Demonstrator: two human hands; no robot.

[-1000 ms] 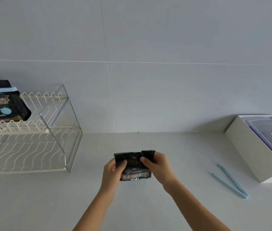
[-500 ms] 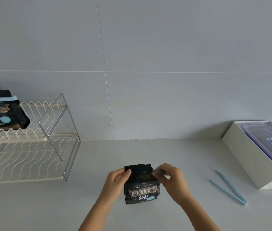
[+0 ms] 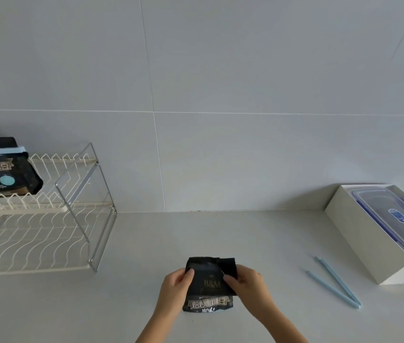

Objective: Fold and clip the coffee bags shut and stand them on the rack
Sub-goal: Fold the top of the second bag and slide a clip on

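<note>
At the right edge of the counter [image 3: 257, 243] an open white box [image 3: 359, 246] holds a clear plastic container with a blue-trimmed lid [image 3: 393, 219]; whether anything is inside that container cannot be told. On the upper tier of the white wire rack [image 3: 47, 219], at far left, a black coffee bag with a pale blue clip across its top [image 3: 3, 174] stands upright. Near the counter's front edge a second black coffee bag [image 3: 208, 285] stands, gold lettering on its face and its top creased. The left hand [image 3: 173, 290] pinches the bag's upper left edge; the right hand [image 3: 248, 285] pinches the top right corner, which is partly folded. A pale blue clip [image 3: 334, 283], splayed open, lies on the counter between the bag and the box.
</note>
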